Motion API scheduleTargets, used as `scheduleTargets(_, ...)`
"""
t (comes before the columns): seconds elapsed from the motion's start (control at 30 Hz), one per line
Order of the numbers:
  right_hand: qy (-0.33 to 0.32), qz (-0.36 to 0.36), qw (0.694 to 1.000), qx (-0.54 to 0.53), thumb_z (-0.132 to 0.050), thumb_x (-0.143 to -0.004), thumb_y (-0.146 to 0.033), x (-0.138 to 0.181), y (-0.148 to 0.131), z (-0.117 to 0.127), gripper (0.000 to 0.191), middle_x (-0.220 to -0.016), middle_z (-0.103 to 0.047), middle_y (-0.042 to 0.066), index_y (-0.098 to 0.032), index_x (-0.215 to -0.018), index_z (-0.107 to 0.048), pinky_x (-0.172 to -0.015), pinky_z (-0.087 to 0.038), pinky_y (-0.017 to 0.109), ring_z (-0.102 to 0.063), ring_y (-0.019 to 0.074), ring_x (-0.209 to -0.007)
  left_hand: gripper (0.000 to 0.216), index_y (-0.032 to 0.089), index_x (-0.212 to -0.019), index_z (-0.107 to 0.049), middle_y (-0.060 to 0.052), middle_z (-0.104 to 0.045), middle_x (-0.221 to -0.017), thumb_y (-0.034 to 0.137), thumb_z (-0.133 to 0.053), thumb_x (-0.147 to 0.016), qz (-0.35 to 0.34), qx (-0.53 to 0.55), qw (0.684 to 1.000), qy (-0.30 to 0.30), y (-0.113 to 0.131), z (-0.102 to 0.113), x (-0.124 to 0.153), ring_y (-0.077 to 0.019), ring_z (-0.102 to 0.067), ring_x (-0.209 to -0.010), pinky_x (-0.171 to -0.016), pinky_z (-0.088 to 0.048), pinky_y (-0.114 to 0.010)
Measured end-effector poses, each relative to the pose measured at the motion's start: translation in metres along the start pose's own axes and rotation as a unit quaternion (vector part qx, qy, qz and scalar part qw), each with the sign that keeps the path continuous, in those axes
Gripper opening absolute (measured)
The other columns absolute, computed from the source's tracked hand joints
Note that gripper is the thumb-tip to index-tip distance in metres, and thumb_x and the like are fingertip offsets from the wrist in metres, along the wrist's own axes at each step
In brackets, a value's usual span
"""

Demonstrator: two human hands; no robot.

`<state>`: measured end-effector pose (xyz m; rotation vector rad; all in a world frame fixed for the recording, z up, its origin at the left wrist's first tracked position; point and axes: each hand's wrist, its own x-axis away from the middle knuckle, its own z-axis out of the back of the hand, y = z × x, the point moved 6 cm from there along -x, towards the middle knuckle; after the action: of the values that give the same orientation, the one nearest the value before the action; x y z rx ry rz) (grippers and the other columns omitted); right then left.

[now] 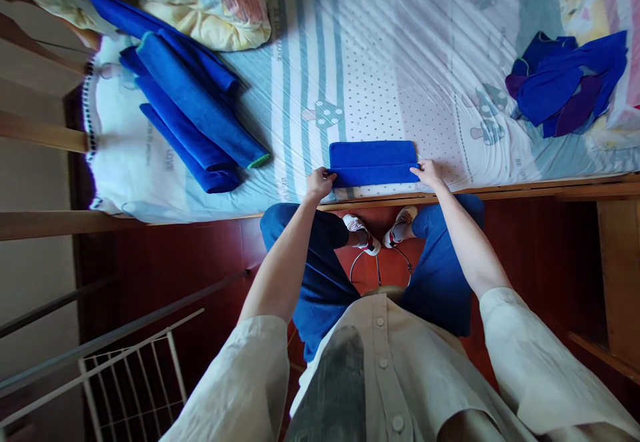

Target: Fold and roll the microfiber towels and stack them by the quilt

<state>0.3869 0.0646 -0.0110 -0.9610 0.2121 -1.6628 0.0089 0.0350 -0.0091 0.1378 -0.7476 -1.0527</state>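
A blue cloth [373, 155] lies on the bed near its front edge, with its near part folded over in a strip. My left hand [320, 183] pinches the near left corner of that strip. At the opposite end, my right hand [429, 173] pinches the right corner between thumb and fingers. Several rolled or folded blue cloths [195, 102] lie in a slanting pile on the left of the bed, one with a green edge. A loose heap of blue and purple cloths [570, 85] rests at the far right.
The bed sheet [370, 89] is patterned with stripes, dots and mushrooms. A yellow quilt [220, 2] is bunched at the back left. The wooden bed edge [500, 191] runs before my knees. A white metal rack [135, 382] stands at lower left.
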Motion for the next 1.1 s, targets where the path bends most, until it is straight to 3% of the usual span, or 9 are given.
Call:
scheduleTargets(0.1,0.044,0.029,0.998,0.043,-0.070,-0.097,-0.030,0.007,-0.007,0.007,0.028,-0.111,-0.078,0.013,-0.017,-0.122,-0.074,-0.103,-0.060,0.046,-0.073,0.0284,-0.105,0.028,0.017,-0.121,-0.071,-0.014,-0.078,-0.118,0.023,-0.064,-0.094,-0.049,0.004,0.999,0.018,0.004,0.004,0.003,-0.0295,-0.073,-0.114,-0.106,-0.055,-0.040)
scheduleTargets(0.23,0.089,0.135,0.981,0.108,-0.057,-0.101,-0.021,0.027,-0.033,0.014,0.044,-0.144,-0.071,0.018,-0.016,-0.143,-0.071,-0.119,-0.053,0.050,-0.068,0.0305,-0.131,0.043,0.016,-0.138,-0.067,-0.020,-0.069,-0.142,0.017,-0.059,-0.095,-0.193,-0.031,0.979,0.056,0.019,0.013,0.022,-0.0334,-0.063,-0.136,-0.121,-0.048,-0.049)
scheduleTargets(0.4,0.016,0.247,0.952,0.183,-0.049,-0.106,-0.023,0.055,-0.057,-0.008,0.051,-0.161,-0.063,0.014,-0.017,-0.154,-0.066,-0.131,-0.041,0.054,-0.054,0.0304,-0.152,0.057,0.017,-0.155,-0.059,-0.017,-0.058,-0.164,0.023,-0.054,-0.099,-0.317,-0.085,0.944,-0.021,0.033,-0.008,0.050,-0.0334,-0.047,-0.157,-0.133,-0.037,-0.054)
scheduleTargets(0.53,-0.035,0.251,0.938,0.236,-0.052,-0.103,-0.021,0.063,-0.053,-0.030,0.064,-0.172,-0.050,0.015,-0.014,-0.166,-0.052,-0.133,-0.037,0.057,-0.041,0.0321,-0.164,0.070,0.008,-0.166,-0.048,-0.021,-0.046,-0.173,0.022,-0.053,-0.097,-0.322,-0.133,0.936,-0.053,0.032,-0.027,0.054,-0.0354,-0.036,-0.166,-0.139,-0.027,-0.056)
scheduleTargets(0.7,-0.031,0.234,0.935,0.265,-0.044,-0.100,-0.010,0.054,-0.046,-0.036,0.068,-0.174,-0.046,0.016,-0.007,-0.168,-0.048,-0.136,-0.032,0.055,-0.039,0.0292,-0.166,0.074,0.001,-0.168,-0.042,-0.025,-0.039,-0.176,0.012,-0.044,-0.095,-0.320,-0.171,0.930,-0.054,0.028,-0.035,0.043,-0.0363,-0.033,-0.168,-0.140,-0.023,-0.057)
scheduleTargets(0.8,-0.029,0.225,0.934,0.275,-0.040,-0.098,-0.005,0.041,-0.043,-0.036,0.069,-0.172,-0.048,0.018,-0.005,-0.166,-0.049,-0.136,-0.033,0.054,-0.041,0.0288,-0.165,0.075,0.002,-0.169,-0.042,-0.025,-0.041,-0.174,0.007,-0.041,-0.095,-0.328,-0.178,0.927,-0.046,0.028,-0.037,0.033,-0.0362,-0.035,-0.167,-0.139,-0.023,-0.059)
scheduleTargets(0.93,-0.038,0.227,0.936,0.268,-0.049,-0.096,-0.005,0.021,-0.042,-0.038,0.071,-0.169,-0.052,0.020,-0.007,-0.167,-0.050,-0.133,-0.037,0.057,-0.046,0.0332,-0.161,0.074,0.004,-0.169,-0.043,-0.027,-0.048,-0.170,0.007,-0.043,-0.095,-0.348,-0.175,0.920,-0.047,0.031,-0.035,0.020,-0.0374,-0.041,-0.164,-0.138,-0.024,-0.061)
scheduleTargets(1.1,-0.067,0.199,0.950,0.232,-0.061,-0.094,-0.008,-0.002,-0.042,-0.022,0.062,-0.149,-0.071,0.020,-0.013,-0.156,-0.066,-0.127,-0.043,0.062,-0.063,0.0405,-0.142,0.069,0.009,-0.159,-0.057,-0.024,-0.058,-0.162,0.007,-0.051,-0.090,-0.340,-0.174,0.919,-0.095,0.034,-0.021,0.001,-0.0366,-0.054,-0.153,-0.132,-0.037,-0.053)
